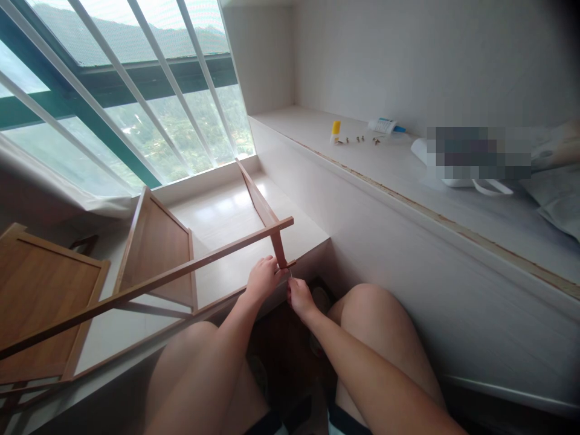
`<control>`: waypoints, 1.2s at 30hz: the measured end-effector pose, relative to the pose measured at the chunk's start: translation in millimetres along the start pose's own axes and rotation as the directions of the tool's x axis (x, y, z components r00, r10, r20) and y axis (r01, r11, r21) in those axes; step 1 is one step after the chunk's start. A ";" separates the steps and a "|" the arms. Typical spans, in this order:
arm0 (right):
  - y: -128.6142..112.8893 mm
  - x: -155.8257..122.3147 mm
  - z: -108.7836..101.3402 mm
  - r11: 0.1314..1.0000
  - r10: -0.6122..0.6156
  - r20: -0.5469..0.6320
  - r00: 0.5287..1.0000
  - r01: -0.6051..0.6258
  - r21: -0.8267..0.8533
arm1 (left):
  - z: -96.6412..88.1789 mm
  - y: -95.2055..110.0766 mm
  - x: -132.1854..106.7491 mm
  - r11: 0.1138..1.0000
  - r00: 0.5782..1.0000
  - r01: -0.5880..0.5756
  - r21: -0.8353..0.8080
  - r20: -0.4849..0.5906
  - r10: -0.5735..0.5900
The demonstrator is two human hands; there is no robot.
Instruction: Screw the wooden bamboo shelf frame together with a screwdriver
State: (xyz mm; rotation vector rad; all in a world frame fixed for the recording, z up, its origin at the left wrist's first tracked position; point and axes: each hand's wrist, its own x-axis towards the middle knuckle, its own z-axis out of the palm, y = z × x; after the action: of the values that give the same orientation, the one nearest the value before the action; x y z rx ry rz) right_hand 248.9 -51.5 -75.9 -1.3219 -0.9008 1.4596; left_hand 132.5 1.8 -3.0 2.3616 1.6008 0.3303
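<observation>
Wooden frame [199, 263] lies along the pale platform [222, 211] under the barred window [158, 115], its long rail slanting from the lower left up to mid-view. Left panel [49, 290] near the left border; narrow gap, then middle panel [158, 254]; wider gap showing platform, then end panel [260, 204], seen nearly edge-on. Rail tip sticks out past it, with some room before the ledge's side wall. Left hand [263, 279]: fingers curled nearly closed on the end panel's lower corner, at the platform's front edge. Thin rod [290, 273] at that corner, pinched in the right hand [299, 296], fingers closed. Both hands over the dark space between the knees; tight at the sides. Right: raised ledge [317, 127], front edge chipped. On it, set back: yellow-capped bottle [335, 130], small metal pieces [357, 139], blue-capped tube [384, 125]; farther right, a pixelated patch.
</observation>
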 end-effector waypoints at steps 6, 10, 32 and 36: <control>-4.0 -1.7 -3.3 0.937 -0.180 -0.072 0.981 0.149 -0.317 | 1.4 -2.9 0.1 1.000 1.000 -0.013 -0.008 -0.005 0.013; -6.5 -7.5 -1.9 0.890 -0.209 -0.066 0.976 0.162 -0.426 | 3.3 -4.5 0.6 1.000 1.000 -0.017 -0.013 -0.013 0.017; -42.5 -14.0 -9.3 0.319 -0.095 -0.007 0.995 0.024 -0.948 | 1.5 -2.6 -0.3 1.000 1.000 -0.023 -0.007 0.012 0.023; -42.3 -18.6 -6.2 0.356 -0.072 -0.015 0.997 0.012 -0.934 | 0.6 -2.0 0.2 1.000 1.000 -0.007 -0.012 0.024 0.007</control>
State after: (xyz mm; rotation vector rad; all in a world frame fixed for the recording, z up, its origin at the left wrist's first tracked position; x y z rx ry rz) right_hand 261.5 -57.4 -31.4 -2.1098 -1.8895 0.7538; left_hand 131.0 2.6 -4.3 2.3541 1.5765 0.3111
